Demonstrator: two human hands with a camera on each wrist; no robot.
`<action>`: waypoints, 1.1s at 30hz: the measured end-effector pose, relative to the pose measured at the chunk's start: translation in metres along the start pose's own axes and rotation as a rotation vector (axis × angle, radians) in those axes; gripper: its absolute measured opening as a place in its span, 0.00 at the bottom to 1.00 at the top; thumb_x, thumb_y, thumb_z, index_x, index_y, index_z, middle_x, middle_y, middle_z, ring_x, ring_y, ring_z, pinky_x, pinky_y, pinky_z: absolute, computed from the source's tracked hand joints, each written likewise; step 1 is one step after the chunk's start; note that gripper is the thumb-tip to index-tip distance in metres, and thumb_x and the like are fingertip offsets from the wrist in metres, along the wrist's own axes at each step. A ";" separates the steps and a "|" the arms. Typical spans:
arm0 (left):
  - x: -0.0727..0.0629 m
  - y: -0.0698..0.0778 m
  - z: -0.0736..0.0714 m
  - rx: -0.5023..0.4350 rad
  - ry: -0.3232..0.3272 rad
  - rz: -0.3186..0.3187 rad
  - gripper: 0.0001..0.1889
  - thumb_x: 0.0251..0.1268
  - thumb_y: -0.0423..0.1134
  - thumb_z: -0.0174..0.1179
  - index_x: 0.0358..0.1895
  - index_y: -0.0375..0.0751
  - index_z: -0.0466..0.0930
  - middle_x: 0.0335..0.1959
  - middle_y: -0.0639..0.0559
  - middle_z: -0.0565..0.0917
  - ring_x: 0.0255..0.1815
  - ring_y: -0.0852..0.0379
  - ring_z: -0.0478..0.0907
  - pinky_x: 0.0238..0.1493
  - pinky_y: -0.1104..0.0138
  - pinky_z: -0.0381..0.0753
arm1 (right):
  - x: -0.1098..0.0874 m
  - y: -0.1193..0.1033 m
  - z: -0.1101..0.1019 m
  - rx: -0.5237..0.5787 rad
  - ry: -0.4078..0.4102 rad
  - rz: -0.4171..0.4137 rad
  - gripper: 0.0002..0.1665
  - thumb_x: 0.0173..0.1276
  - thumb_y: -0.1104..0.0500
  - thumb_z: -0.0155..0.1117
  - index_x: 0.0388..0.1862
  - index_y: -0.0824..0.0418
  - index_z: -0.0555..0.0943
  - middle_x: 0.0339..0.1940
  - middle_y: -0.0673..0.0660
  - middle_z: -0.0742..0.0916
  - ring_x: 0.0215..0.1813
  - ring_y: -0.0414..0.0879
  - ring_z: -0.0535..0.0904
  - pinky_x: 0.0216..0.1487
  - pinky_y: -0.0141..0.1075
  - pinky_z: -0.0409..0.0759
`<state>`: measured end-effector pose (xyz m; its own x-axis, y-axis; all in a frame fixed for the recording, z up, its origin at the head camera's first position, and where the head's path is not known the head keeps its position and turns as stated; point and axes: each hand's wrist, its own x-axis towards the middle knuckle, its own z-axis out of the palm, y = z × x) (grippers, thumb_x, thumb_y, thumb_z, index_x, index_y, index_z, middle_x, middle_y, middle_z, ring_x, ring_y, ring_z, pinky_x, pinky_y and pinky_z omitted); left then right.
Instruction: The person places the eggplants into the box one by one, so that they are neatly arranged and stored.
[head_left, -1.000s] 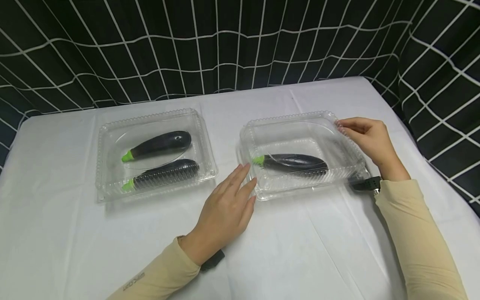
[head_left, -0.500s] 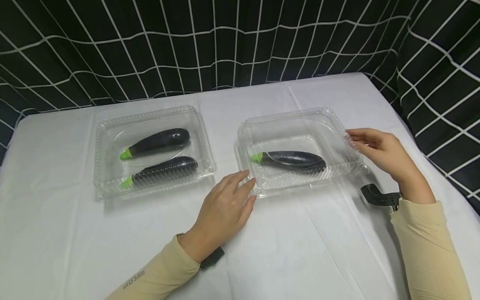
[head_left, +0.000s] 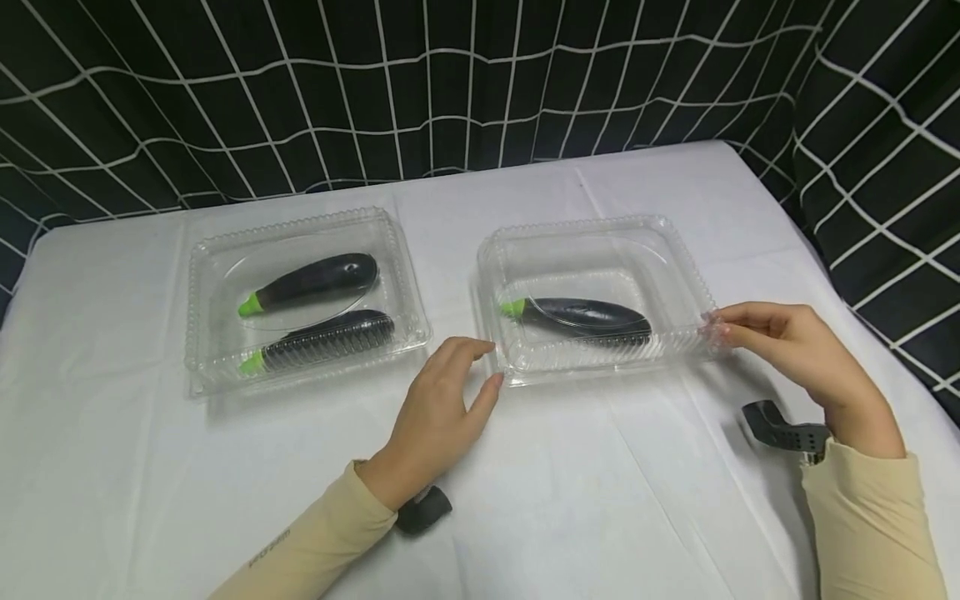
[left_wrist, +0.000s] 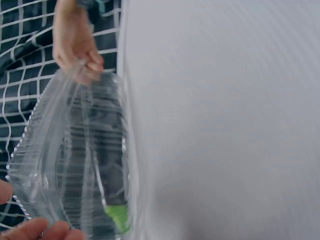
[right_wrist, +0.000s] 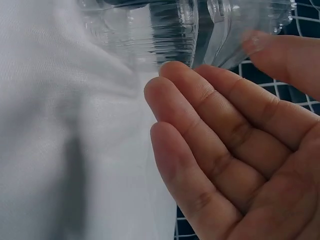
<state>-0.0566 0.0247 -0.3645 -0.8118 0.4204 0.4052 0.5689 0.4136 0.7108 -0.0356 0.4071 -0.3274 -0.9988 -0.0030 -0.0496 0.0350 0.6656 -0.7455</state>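
A clear plastic clamshell container [head_left: 570, 250] stands at the right with its lid down over one dark eggplant [head_left: 592, 315] with a green stem end. At its near right corner, my right hand [head_left: 802, 350] pinches the rim; in the right wrist view, the thumb [right_wrist: 280, 57] lies on the clear plastic and the fingertips meet it from the other side. My left hand [head_left: 438, 408] is at the near left corner, its bent fingers and thumb apart and touching or nearly touching the rim. Whether the lid is latched cannot be seen.
A second clear clamshell container [head_left: 202, 317] stands to the left, with two eggplants inside, one [head_left: 318, 279] behind the other [head_left: 330, 337]. Both stand on a white cloth-covered table [head_left: 562, 492]. Black curtain with a white grid [head_left: 450, 92] hangs behind and at the right.
My right hand has slid along the container's right edge from the far part to the near corner. The left hand's fingers have bent at the near left corner. The containers stay in place.
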 end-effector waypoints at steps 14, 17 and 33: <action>0.016 -0.004 0.010 -0.599 -0.275 -0.475 0.12 0.68 0.37 0.56 0.32 0.30 0.77 0.29 0.41 0.85 0.32 0.49 0.85 0.39 0.67 0.83 | 0.005 0.002 0.004 0.086 0.047 0.017 0.12 0.66 0.65 0.62 0.46 0.67 0.83 0.30 0.42 0.87 0.35 0.31 0.81 0.40 0.18 0.72; 0.016 -0.004 0.012 -0.628 -0.282 -0.475 0.11 0.68 0.34 0.56 0.29 0.29 0.75 0.28 0.39 0.85 0.31 0.47 0.85 0.38 0.66 0.83 | 0.005 0.003 0.008 0.128 0.075 0.044 0.09 0.67 0.64 0.61 0.44 0.64 0.85 0.29 0.41 0.87 0.33 0.33 0.82 0.39 0.20 0.74; 0.014 -0.005 0.011 -0.677 -0.248 -0.504 0.13 0.67 0.32 0.56 0.24 0.33 0.69 0.28 0.36 0.85 0.31 0.47 0.85 0.38 0.66 0.83 | 0.002 0.013 0.002 0.340 -0.106 -0.048 0.16 0.67 0.72 0.55 0.46 0.57 0.84 0.34 0.49 0.89 0.38 0.37 0.84 0.42 0.22 0.76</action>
<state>-0.0700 0.0377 -0.3691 -0.8487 0.5128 -0.1293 -0.1131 0.0628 0.9916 -0.0372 0.4147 -0.3387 -0.9910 -0.1176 -0.0640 0.0151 0.3765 -0.9263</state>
